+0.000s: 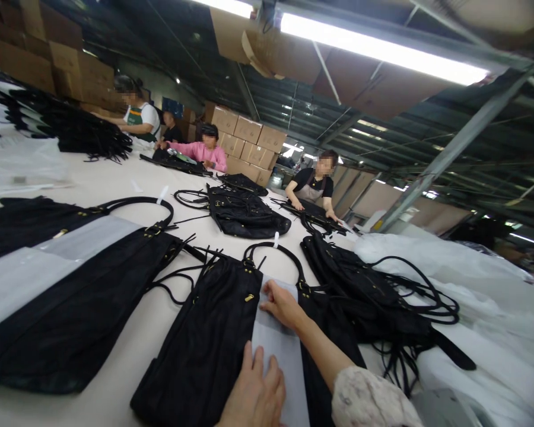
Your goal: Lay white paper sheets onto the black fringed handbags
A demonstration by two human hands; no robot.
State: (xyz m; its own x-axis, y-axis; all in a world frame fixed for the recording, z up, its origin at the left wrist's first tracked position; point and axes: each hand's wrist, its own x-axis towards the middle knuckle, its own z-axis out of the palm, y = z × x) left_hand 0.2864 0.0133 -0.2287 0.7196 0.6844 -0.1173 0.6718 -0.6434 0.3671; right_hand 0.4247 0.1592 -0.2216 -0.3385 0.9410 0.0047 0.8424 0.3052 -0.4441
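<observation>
Room: lit by tube lights (382, 47), with cartons (244, 139) stacked at the far side.
Table (149, 326): pale, spread with black bags.
Near bag (209, 332): lying at near centre, handles pointing far, grey-white strip (278, 338) running lengthwise on top.
Left hand (256, 388): resting over the strip's near part and left edge, fingers slightly spread.
Right hand (282, 305): at the strip's far end, thumb and forefinger bent towards each other; cannot tell whether pinching it.
Left bag (98, 296): lying apart, likewise striped with pale sheet.
White sheeting (480, 338): heaped at right.
Co-workers (218, 157): across the table, far side.
</observation>
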